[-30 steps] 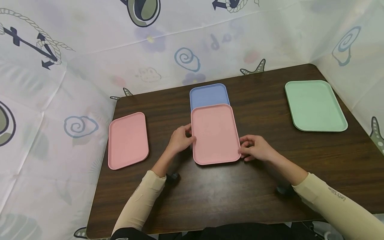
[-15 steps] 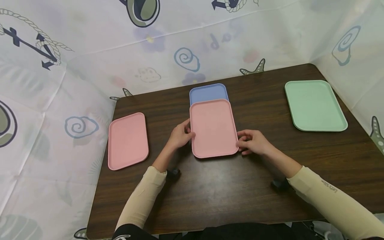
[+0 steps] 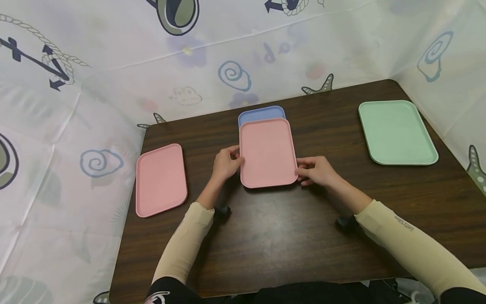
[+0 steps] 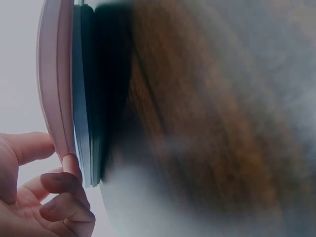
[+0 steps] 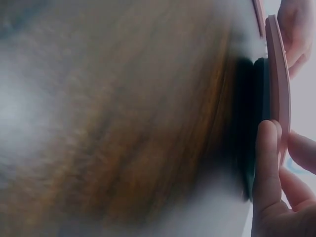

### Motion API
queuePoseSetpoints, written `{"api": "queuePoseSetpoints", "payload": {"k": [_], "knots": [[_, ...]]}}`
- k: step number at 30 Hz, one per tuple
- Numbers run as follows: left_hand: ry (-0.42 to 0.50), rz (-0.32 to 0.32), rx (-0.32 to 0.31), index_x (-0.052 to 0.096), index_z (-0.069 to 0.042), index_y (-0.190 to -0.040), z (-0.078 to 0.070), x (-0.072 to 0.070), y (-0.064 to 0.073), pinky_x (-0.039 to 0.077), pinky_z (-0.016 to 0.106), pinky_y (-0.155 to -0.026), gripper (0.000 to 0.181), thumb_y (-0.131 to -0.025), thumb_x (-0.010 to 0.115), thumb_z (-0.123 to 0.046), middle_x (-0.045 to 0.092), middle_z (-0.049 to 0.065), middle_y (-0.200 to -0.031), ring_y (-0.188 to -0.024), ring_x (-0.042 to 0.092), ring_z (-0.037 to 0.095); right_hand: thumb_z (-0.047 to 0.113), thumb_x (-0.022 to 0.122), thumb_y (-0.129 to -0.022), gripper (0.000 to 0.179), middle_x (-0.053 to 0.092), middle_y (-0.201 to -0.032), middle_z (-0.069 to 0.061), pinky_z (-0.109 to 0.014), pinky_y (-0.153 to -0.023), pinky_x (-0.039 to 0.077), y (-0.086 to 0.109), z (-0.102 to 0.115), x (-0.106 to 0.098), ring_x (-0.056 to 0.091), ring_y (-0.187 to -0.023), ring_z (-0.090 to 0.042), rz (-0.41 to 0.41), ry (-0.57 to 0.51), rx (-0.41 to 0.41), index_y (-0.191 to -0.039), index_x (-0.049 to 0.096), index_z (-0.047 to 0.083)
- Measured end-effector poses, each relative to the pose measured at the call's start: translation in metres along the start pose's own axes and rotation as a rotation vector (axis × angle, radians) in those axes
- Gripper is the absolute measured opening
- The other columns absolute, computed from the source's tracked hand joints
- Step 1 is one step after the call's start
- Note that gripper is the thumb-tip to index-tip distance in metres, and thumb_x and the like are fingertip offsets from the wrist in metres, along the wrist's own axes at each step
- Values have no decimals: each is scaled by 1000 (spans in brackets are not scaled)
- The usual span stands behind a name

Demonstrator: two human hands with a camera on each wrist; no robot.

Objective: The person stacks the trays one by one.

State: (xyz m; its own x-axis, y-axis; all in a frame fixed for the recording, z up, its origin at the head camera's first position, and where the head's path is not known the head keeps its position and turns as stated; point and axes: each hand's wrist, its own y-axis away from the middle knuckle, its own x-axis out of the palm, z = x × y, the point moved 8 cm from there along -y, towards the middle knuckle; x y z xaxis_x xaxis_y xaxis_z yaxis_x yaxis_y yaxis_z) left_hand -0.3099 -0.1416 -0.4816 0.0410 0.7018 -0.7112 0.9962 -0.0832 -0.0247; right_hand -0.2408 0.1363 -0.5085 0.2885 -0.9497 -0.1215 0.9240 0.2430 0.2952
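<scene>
A pink rectangular tray (image 3: 268, 153) is held level over a blue tray (image 3: 262, 114), whose far strip shows past it. My left hand (image 3: 225, 163) pinches the pink tray's left edge, thumb above and fingers beneath. At the right edge, near the front corner, my right hand (image 3: 318, 169) grips it between thumb and fingers. The left wrist view shows the pink tray's side (image 4: 54, 74) beside a bluish rim (image 4: 81, 98) and a dark teal one (image 4: 96, 123). A narrow gap parts pink from blue at the near end there. Most of the blue tray is hidden.
Another pink tray (image 3: 161, 179) lies at the table's left. A green tray (image 3: 398, 132) sits near the right edge. The brown wooden table (image 3: 277, 240) meets a patterned white cloth (image 3: 152, 71) at its back and sides.
Both hands have moved the pink tray away from the body, toward the table's back. It covers more of the blue tray now. The other trays have stayed put.
</scene>
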Motion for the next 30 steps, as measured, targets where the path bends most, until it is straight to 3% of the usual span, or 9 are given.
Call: {"api": "queuePoseSetpoints", "payload": {"k": [16,24,30], "knots": [[17,-17,-2,67,-8,-127,10,0,-32,37,29,-59,42,-85,63,-14,67,9,-86,-68,52,20,0,63,-93,44,62,-105,-25,-44,-74,56,-23,18,-4,69,-75,-22,-41,11,20,-134,52,-11],[3,-28,-2,67,-8,-126,8,-1,-43,38,31,-66,41,-86,63,-14,65,8,-84,-76,54,22,1,64,-92,45,62,-100,-19,-35,-65,58,-37,18,-9,67,-71,-18,-64,20,14,-134,53,-9],[-5,-40,-10,68,-8,-126,7,0,-48,38,31,-65,41,-85,62,-15,63,7,-83,-75,54,22,-1,62,-91,45,63,-97,-18,-35,-64,58,-45,22,-14,66,-69,-15,-68,47,13,-134,53,-9]]}}
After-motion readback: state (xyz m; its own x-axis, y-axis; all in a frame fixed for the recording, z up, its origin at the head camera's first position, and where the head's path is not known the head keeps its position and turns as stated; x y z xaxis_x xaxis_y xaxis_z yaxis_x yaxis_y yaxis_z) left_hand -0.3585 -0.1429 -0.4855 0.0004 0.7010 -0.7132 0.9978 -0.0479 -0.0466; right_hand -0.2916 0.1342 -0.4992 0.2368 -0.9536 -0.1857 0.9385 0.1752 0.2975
